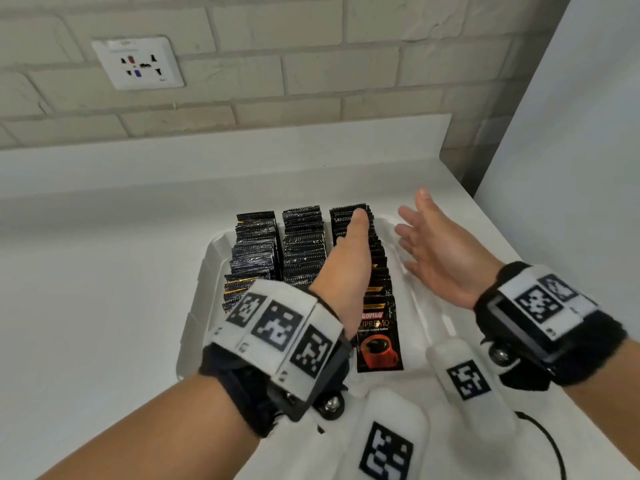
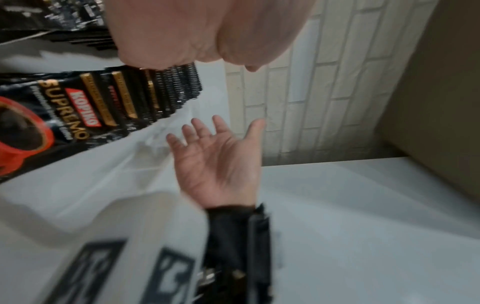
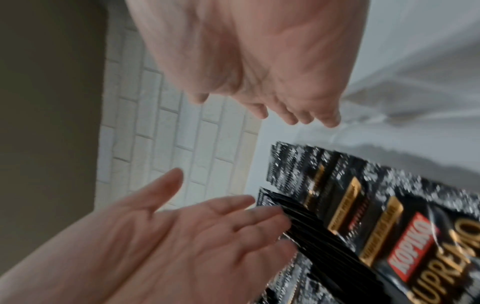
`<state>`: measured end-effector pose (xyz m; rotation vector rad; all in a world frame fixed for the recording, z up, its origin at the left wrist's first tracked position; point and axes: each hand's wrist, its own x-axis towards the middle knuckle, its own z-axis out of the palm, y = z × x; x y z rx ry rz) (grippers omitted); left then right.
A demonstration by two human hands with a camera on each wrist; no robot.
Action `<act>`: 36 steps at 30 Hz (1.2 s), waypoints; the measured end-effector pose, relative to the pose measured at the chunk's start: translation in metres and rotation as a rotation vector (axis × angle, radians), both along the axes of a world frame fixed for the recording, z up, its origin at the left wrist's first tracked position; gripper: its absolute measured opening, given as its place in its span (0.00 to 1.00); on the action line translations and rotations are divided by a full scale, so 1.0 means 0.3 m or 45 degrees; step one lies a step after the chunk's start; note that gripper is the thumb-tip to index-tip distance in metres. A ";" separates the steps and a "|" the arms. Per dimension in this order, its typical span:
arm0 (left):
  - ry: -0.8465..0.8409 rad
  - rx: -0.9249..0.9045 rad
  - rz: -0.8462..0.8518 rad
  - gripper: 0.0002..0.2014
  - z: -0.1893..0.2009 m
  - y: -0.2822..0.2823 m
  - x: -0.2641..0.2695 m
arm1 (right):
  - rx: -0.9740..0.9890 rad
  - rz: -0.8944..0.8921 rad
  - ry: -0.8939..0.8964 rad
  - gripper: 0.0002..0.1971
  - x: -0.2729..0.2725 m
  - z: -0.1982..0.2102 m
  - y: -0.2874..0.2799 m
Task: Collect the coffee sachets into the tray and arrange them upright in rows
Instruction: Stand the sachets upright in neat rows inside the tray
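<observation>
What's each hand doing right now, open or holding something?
Left hand: open, fingers straight against the sachets in the tray.
Right hand: open, palm up, holding nothing.

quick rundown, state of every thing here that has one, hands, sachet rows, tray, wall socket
left hand: open, straight fingers against the right row
right hand: open, palm facing left, holds nothing, apart from the sachets
left row: upright in the tray
middle row: upright
right row: leaning, front sachet shows its face
tray: on the counter, holds three rows
wall socket: nothing plugged in
</observation>
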<state>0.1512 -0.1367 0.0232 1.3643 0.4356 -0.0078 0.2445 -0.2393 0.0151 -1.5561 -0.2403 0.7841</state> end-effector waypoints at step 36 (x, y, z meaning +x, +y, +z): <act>-0.025 1.782 -0.134 0.21 -0.141 0.358 -0.345 | -1.065 0.962 -1.450 0.26 -0.196 -0.014 0.201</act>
